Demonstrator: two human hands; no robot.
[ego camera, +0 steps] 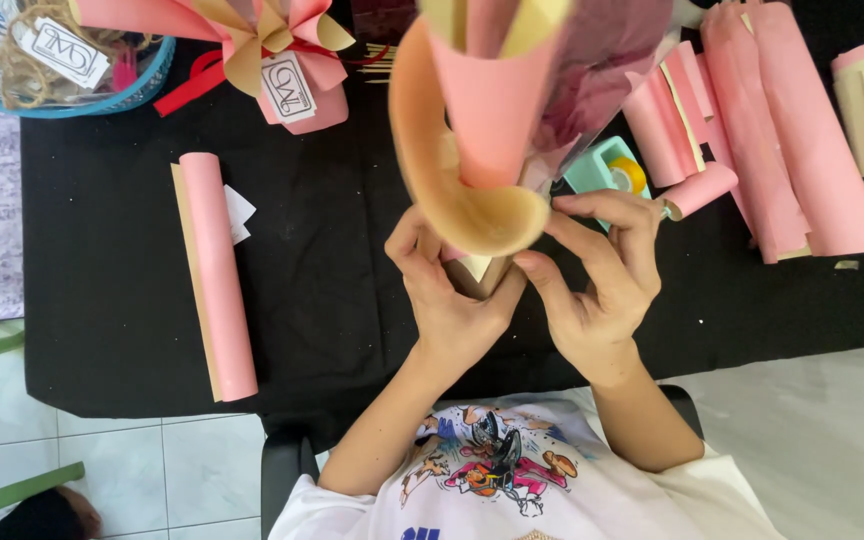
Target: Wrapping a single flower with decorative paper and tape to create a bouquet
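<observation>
A pink paper roll (pixel 217 275) lies left on your black table (pixel 332 300), more pink rolls (pixel 782 130) at right, a teal tape dispenser (pixel 607 168) just behind your right hand (pixel 597 285). A finished bouquet (pixel 272 50) and a blue basket (pixel 62 55) sit top left. Both your left hand (pixel 447 290) and right hand pinch the base of the paper-wrapped bouquet (pixel 492 120), pink and tan, held upright at table centre.

We note a white rectangular tag (pixel 62 50) in the blue basket (pixel 142 80), upper left. A second white tag (pixel 287 88) sits on the pink bow (pixel 262 30), top centre.
</observation>
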